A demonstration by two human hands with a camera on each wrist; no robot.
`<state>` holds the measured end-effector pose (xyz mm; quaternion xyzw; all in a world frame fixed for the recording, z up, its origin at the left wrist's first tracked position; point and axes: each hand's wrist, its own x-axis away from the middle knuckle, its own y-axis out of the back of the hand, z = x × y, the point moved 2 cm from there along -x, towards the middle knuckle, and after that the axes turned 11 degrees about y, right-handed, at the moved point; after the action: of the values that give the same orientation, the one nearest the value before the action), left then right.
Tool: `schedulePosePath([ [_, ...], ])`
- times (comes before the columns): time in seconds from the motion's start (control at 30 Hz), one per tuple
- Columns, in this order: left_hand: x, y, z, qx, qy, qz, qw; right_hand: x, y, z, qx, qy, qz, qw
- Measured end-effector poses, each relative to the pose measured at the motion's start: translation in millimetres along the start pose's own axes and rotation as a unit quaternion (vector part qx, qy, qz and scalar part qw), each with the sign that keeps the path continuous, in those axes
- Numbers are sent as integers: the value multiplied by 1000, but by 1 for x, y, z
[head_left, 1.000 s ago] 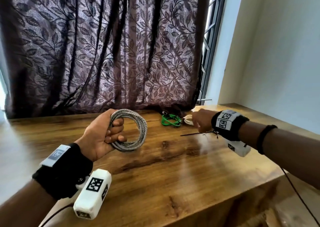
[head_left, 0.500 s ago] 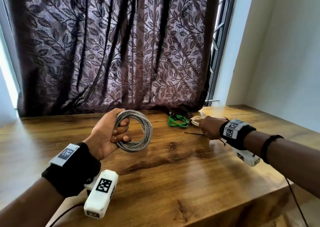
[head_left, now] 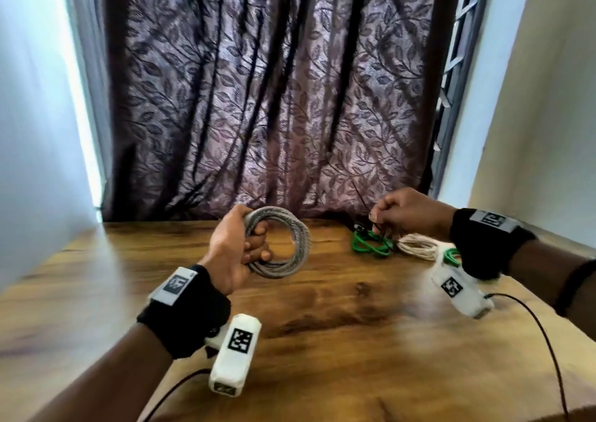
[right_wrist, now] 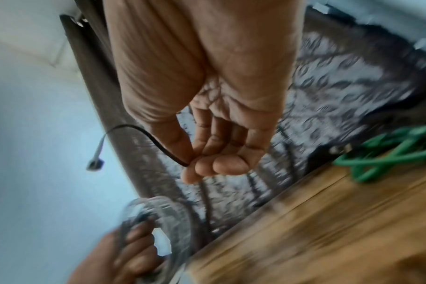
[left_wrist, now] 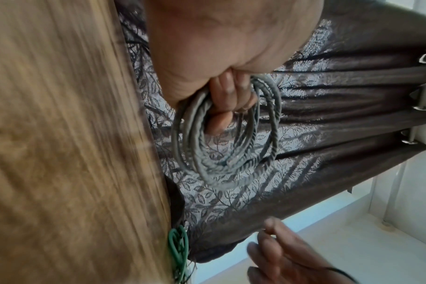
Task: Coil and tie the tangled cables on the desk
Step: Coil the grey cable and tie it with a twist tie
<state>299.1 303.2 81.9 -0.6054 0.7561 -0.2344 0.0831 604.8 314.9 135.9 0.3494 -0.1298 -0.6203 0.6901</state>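
A dark leaf-patterned curtain [head_left: 274,99] fills the back of the scene, hanging down to the far edge of the wooden desk [head_left: 338,341]. Pale walls flank it, and a barred window frame [head_left: 451,67] shows past its right edge.

Above the desk's far half the left hand [head_left: 237,250] holds a coil of grey braided cable [head_left: 290,244] upright in the air, fingers curled through the ring and closed around its near side. To the right, near the curtain's hem, a green cable [head_left: 371,244] lies bundled on the wood, and just beside it a cream-white coil [head_left: 419,247], partly covered by the right wrist and its camera unit [head_left: 461,292]. A second bit of green shows at that wrist; what it belongs to is unclear.

The right hand [head_left: 406,215] hovers over the green bundle, thumb and forefinger pinching a thin black tie [right_wrist: 158,144], the other fingers folded in. In the right wrist view the tie arcs away from the pinch to a small flat end [right_wrist: 95,164]; in the head view it is only a faint dark line. Motion blur smears the desk grain in both wrist views. The black wires [head_left: 532,341] from the wrist cameras run off the bottom edge.
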Motion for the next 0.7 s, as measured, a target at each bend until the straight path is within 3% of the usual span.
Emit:
schedulePosePath([
  [0.13, -1, 17, -14, 32, -51, -84, 995, 12, -51, 58, -198, 38, 56, 978],
  [0.3, -2, 31, -25, 33, -148, -210, 966, 31, -103, 93, -174, 18, 168, 970],
  [0.37, 2, 30, -28, 18, -181, -231, 956, 32, -127, 93, -175, -18, 152, 973],
  [0.47, 3, 28, -30, -21, -221, -260, 940, 23, -156, 88, -244, -58, 72, 965],
  [0.7, -14, 39, -21, -96, -205, -269, 936, -4, -191, 103, -461, -56, -29, 885],
])
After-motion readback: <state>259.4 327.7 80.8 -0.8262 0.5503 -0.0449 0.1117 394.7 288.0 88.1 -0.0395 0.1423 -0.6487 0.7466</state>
